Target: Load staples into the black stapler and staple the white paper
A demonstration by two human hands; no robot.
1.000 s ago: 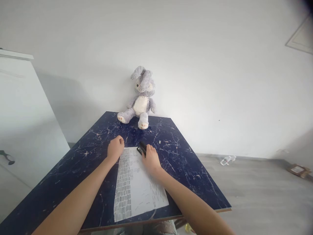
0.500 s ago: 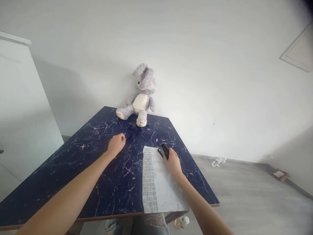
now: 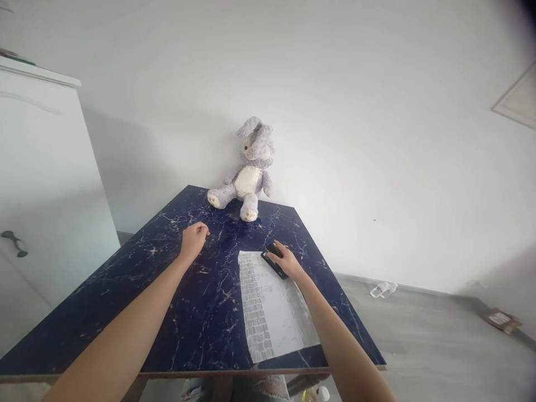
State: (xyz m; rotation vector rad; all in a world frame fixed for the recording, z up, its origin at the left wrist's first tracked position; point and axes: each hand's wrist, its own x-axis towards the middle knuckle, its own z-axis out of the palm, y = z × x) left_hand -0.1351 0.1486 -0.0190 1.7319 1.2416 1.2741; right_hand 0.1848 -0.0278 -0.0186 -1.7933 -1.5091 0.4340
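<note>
R hand [image 3: 288, 263] lies over a black stapler [image 3: 273, 258], fingers curled down on its top, so it's grasping the stapler. Stapler sits on the far R corner of 1 printed paper sheet [image 3: 274, 307], front end pointing far-left. Can't tell if it's pressed down. Sheet lies flat on the dark blue marble table [image 3: 125, 312], R of centre, long side running away from the person, near edge just short of the table's front edge. A dense grey text block runs down its L side; rest is mostly white w/ faint print. R forearm crosses the sheet's R edge.

L hand [image 3: 193, 240] is well apart from the sheet, off to its far-left, resting on the tabletop w/ fingers loosely clenched, holding nothing. L forearm stretches across the table's L half.

At the table's far edge, against the white wall [image 3: 377, 139], a grey plush bunny [image 3: 250, 173] sits upright, legs out front, ears flopped. L of the table: white cabinet [image 3: 42, 167] w/ a dark handle [image 3: 14, 244]. On the grey floor [image 3: 439, 346] by the wall: 1 clear plastic bottle [image 3: 382, 289] on its side. Further R is a small flat box [image 3: 500, 319], detail too small to read.
</note>
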